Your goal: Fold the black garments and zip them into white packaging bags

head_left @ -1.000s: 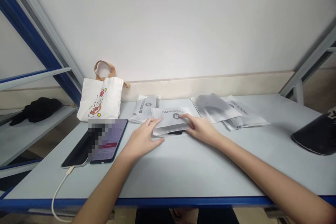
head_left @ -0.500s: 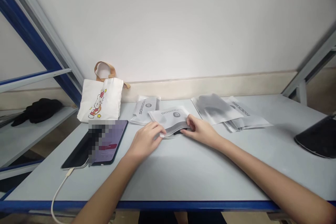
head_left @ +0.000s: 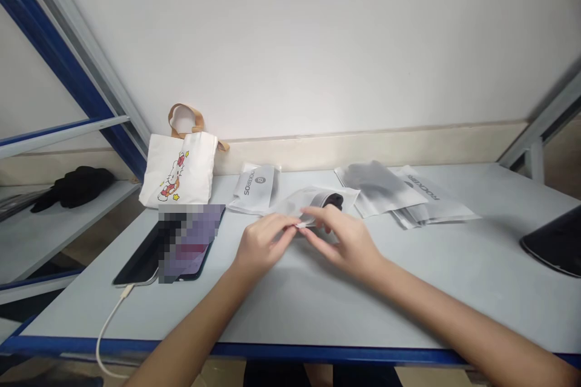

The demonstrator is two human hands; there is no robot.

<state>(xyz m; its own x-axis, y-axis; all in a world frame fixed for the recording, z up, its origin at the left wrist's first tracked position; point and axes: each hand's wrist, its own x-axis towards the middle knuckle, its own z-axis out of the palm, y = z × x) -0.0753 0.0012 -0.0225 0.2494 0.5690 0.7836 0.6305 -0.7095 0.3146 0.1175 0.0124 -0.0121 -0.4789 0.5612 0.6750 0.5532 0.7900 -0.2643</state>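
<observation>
A frosted plastic bag (head_left: 295,199) rests on the table between my two hands, with a dark folded item (head_left: 334,201) at its right end. My left hand (head_left: 263,243) pinches the near edge of this bag between thumb and fingers. Against the same edge, my right hand (head_left: 347,239) has its thumb and index finger closing on the bag beside the left fingertips. Part of the bag and its contents are hidden behind the right fingers.
Behind lie a printed frosted bag (head_left: 258,184), another frosted bag (head_left: 384,187) and a stack of printed bags (head_left: 438,199). Two phones (head_left: 145,260) (head_left: 206,254), one cabled, lie left before a white tote (head_left: 181,163). A black object (head_left: 556,242) sits far right.
The bag in my hands has been turned, so its printed face no longer shows and the dark item appears on the right. My right hand has moved left, closer to my left hand.
</observation>
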